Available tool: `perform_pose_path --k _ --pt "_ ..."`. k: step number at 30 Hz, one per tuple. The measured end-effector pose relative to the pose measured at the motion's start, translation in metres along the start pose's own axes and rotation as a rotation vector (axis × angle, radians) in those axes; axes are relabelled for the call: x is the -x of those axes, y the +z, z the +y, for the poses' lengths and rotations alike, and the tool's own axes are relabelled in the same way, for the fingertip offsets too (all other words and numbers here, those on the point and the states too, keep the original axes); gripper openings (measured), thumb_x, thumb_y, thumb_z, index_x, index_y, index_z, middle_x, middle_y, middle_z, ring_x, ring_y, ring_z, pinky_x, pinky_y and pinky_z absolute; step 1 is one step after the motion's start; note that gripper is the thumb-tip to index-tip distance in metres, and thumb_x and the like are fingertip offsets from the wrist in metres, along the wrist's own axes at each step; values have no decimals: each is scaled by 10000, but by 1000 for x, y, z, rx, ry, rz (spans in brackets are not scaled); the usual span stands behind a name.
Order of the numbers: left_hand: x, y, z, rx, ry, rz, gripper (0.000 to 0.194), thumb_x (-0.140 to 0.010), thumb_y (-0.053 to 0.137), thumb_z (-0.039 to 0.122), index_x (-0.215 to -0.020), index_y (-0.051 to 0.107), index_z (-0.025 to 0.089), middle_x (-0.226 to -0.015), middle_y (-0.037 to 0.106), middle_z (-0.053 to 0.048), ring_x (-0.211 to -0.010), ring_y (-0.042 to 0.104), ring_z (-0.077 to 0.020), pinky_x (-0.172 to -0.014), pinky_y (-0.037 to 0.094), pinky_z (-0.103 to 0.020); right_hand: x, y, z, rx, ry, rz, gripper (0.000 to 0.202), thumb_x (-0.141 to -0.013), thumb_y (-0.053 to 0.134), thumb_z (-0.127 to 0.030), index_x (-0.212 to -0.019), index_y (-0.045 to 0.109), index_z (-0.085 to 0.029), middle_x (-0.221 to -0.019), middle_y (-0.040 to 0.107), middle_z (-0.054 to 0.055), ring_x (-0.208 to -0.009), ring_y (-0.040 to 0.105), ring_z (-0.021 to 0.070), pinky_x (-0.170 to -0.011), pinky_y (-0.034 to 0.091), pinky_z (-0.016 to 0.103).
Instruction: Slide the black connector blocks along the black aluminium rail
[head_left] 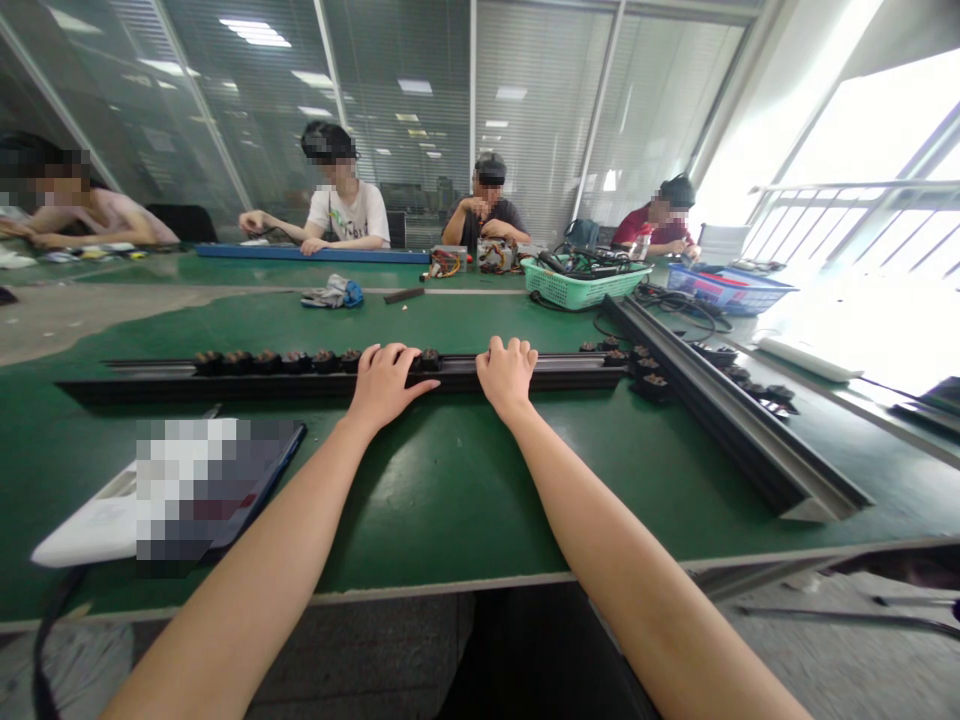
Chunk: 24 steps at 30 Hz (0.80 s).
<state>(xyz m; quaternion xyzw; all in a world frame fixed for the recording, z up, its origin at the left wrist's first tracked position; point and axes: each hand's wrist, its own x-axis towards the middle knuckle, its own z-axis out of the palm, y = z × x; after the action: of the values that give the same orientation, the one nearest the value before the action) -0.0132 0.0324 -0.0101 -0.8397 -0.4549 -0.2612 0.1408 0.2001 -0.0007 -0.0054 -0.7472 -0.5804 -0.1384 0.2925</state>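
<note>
A long black metal channel (225, 387) lies lengthwise across the green table in front of me. In its left half sits a row of several small black socket-like modules (267, 362) with metal contacts on top. My left hand (386, 383) curls its fingers over the channel at the right end of the row, thumb stretched out to the right. One black module (430, 359) shows just beyond that thumb. My right hand (508, 372) is closed over the channel further right, with bent fingers gripping its far side. The undersides of both hands' fingers are hidden.
A second black channel (720, 400) lies slanted at the right, with loose modules (651, 384) beside it. A green basket (577, 290) and blue basket (731, 292) stand behind. At the left lies a white device (90, 525). Several people sit across the table.
</note>
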Motion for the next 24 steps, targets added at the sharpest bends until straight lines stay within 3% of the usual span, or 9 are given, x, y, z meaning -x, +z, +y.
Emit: perform_pose_path --k 24 --pt "1 2 -2 -14 4 8 556 -944 583 622 -1309 615 203 -1304 631 -150 -1283 536 -334 -1209 265 -505 -1 -3 3 31 16 -12 273 -991 436 -243 -1081 679 -155 -1095 649 179 -1085 532 309 -947 345 426"
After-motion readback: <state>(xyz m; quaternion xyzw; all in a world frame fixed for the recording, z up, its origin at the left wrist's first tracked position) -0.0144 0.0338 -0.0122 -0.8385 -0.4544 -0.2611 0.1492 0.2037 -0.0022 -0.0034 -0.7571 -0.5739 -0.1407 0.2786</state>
